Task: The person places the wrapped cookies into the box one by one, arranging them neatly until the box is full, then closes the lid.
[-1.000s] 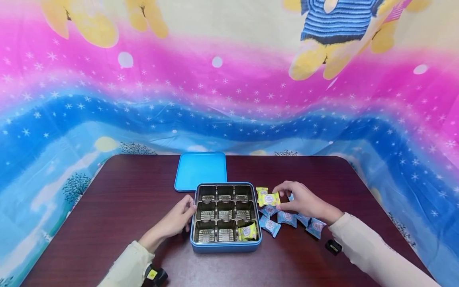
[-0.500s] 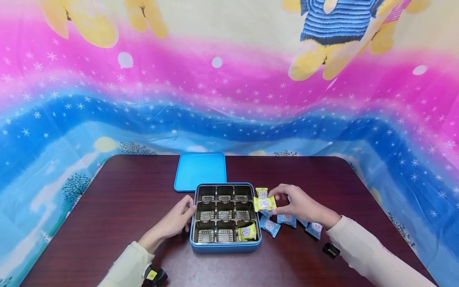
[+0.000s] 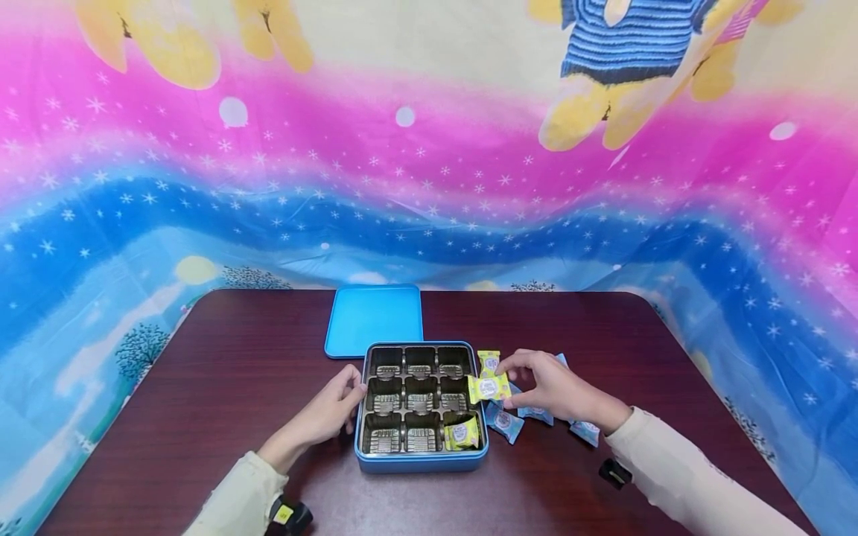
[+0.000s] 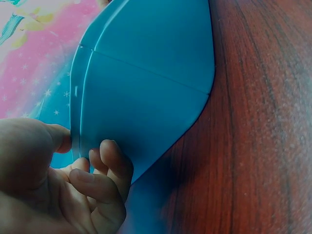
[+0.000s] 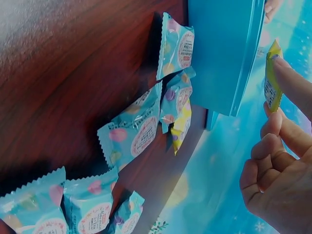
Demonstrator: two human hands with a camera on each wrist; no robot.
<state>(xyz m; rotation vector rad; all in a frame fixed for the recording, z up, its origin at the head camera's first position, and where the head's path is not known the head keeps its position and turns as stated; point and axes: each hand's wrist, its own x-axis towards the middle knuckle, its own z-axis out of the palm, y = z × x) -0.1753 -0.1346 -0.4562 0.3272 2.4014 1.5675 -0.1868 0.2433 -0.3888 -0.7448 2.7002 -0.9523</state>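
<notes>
The head camera looks forward and down from the table's (image 3: 221, 357) six o'clock side, back enough to span the backdrop (image 3: 429, 171). The left wrist camera (image 3: 291, 515) faces the blue box (image 3: 422, 464) closely from eight o'clock; the right wrist camera (image 3: 615, 473), also close, from four o'clock, sharing wrapped packets (image 5: 131, 129) with the head view.

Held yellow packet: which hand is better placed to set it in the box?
Right, I'd say. The right hand pinches the packet at the right rim of the box. The left hand is at the opposite rim, away from the packet, and better suited to steadying.
</notes>
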